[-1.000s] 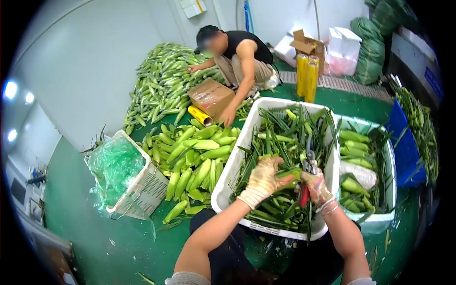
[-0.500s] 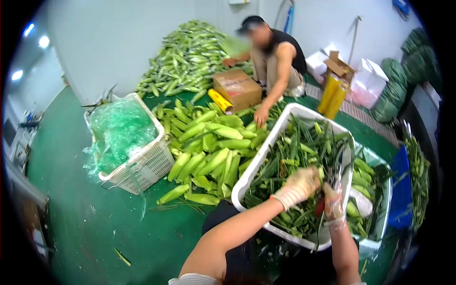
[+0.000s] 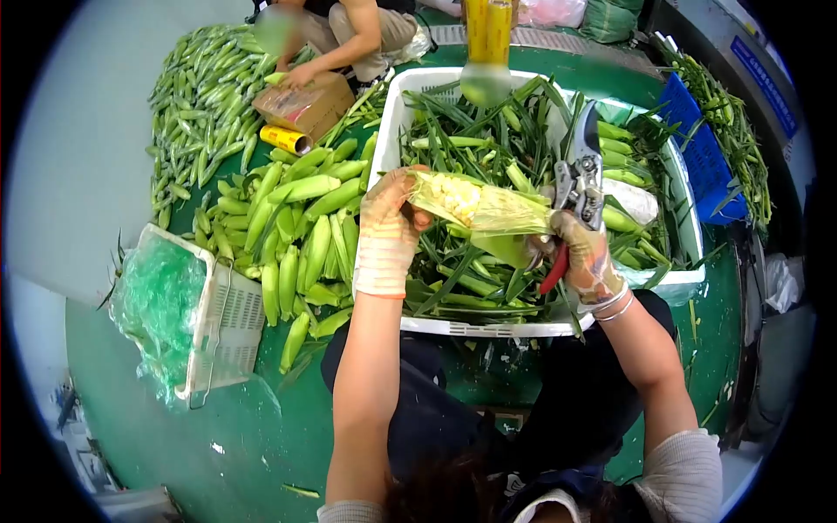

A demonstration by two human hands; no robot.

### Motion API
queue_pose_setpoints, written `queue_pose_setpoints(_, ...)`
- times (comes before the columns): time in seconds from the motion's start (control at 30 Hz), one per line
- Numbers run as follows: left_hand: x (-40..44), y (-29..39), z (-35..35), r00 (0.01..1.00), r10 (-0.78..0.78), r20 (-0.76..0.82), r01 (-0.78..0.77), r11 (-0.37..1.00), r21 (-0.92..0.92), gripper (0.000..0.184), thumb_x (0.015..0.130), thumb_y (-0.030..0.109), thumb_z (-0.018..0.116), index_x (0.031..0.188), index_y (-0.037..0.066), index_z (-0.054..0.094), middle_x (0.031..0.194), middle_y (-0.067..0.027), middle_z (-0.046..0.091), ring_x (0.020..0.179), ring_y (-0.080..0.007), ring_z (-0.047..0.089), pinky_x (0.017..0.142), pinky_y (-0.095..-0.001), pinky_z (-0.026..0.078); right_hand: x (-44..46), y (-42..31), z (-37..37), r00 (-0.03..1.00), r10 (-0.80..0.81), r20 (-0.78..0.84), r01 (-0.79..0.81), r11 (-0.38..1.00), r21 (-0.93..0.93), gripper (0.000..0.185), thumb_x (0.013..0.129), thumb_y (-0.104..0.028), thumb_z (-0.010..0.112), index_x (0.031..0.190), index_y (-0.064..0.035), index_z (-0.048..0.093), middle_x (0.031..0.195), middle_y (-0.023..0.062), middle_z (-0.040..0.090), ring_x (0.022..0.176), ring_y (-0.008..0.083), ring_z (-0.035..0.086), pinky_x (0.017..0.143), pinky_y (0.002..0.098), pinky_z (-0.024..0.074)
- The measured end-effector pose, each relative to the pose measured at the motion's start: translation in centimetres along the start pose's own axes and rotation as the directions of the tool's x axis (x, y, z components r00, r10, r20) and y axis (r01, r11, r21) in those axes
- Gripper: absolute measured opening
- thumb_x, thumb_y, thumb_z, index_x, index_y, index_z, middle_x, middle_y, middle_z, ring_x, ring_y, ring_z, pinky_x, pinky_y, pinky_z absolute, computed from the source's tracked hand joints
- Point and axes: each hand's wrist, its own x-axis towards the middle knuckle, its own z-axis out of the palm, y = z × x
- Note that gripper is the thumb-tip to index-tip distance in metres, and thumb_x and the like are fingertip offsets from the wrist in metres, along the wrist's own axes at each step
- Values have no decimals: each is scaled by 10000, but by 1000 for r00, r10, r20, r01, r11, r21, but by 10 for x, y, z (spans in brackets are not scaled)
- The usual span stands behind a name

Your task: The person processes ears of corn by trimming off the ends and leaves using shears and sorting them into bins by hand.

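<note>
An ear of corn (image 3: 458,199) with its husk partly pulled back and pale yellow kernels showing lies level above the white crate (image 3: 453,327). My left hand (image 3: 391,218), in a striped glove, is closed around one end of it. My right hand (image 3: 591,260), also gloved, grips pruning shears (image 3: 580,179) with a red handle, blades pointing up. Its fingers meet the husk at the ear's other end; whether they pinch it I cannot tell. Loose green leaves (image 3: 462,283) and husk trimmings fill the crate below both hands.
Green corn (image 3: 296,231) is heaped left of the crate. Wrapped corn (image 3: 205,113) forms a pile behind, near a co-worker (image 3: 353,39) and a cardboard box (image 3: 305,105). A basket with green plastic (image 3: 161,296) stands left. A lined bin (image 3: 689,200) and blue crate (image 3: 711,157) are right.
My view has tilted down and swung right. The hands have come apart, and the corn ear with bare kernels now shows between them. The co-worker's hand has moved from the corn heap to the box.
</note>
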Motion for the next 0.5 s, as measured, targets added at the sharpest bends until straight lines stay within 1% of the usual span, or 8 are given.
queue_pose_setpoints(0.07, 2, -2, 2, 1000, 19, 15, -20, 998, 62, 228, 842, 167, 580, 968, -20, 611, 683, -54, 591, 479, -106, 489, 436, -217, 378, 2, 1, -10, 999, 16, 29, -14, 999, -48, 465, 893, -328, 595, 1135, 54, 485, 832, 101, 565, 594, 141, 443, 617, 287, 421)
queue_pose_setpoints(0.17, 5, -8, 3, 1000, 0, 28, -1, 999, 45, 223, 848, 166, 584, 973, -18, 606, 693, -53, 590, 482, -100, 485, 439, -213, 380, 4, 4, -17, 996, 88, -7, -88, 995, 49, 341, 921, -250, 517, 1074, 55, 503, 797, 106, 529, 653, 156, 434, 673, 320, 416)
queue_pose_setpoints(0.27, 7, -11, 4, 1000, 3, -15, -1, 988, 155, 354, 817, 253, 638, 1012, -37, 580, 734, -74, 589, 504, -108, 487, 439, -217, 378, 4, 10, -24, 995, 94, 28, -96, 991, 89, 301, 925, -219, 464, 1054, 50, 501, 744, 85, 482, 673, 173, 443, 668, 326, 416)
queue_pose_setpoints(0.3, 6, -12, 6, 1000, -12, -14, 14, 987, 162, 352, 822, 252, 636, 1015, -37, 578, 733, -70, 587, 505, -106, 488, 436, -213, 377, 5, 10, -23, 993, 121, 6, -120, 979, 167, 288, 891, -90, 498, 1155, 23, 465, 758, 72, 497, 637, 162, 460, 639, 326, 450)
queue_pose_setpoints(0.4, 6, -16, 0, 1000, 9, 25, -15, 972, 234, 320, 858, 266, 590, 1026, -6, 583, 704, -41, 573, 490, -82, 473, 428, -202, 381, 0, 4, -21, 990, 144, 2, -144, 989, 28, 273, 885, -115, 517, 1130, 4, 496, 753, 51, 509, 639, 144, 470, 620, 298, 436)
queue_pose_setpoints(0.43, 2, -15, 5, 1000, 18, 10, -21, 932, 363, 260, 876, 268, 558, 971, 33, 619, 671, -14, 563, 501, -68, 488, 449, -191, 380, 1, 7, -28, 987, 159, -28, -160, 986, -45, 280, 874, -113, 535, 1128, -2, 498, 761, 46, 521, 645, 142, 482, 625, 290, 441)
queue_pose_setpoints(0.47, 0, -16, 5, 1000, 5, -10, 1, 853, 523, 230, 794, 228, 635, 941, 51, 631, 737, -33, 605, 591, -128, 569, 518, -256, 458, 2, 11, -36, 983, 175, -53, -180, 977, -116, 289, 862, -111, 553, 1127, -8, 501, 770, 40, 532, 652, 139, 493, 630, 281, 446)
queue_pose_setpoints(0.5, 4, -31, 2, 866, 221, 448, -499, 416, 760, 224, 801, 222, 610, 960, 66, 623, 794, -48, 614, 616, -161, 587, 557, -279, 480, 2, 14, -35, 984, 148, -103, -165, 969, -185, 295, 888, -227, 520, 1085, -8, 521, 777, 48, 545, 665, 137, 502, 609, 274, 437)
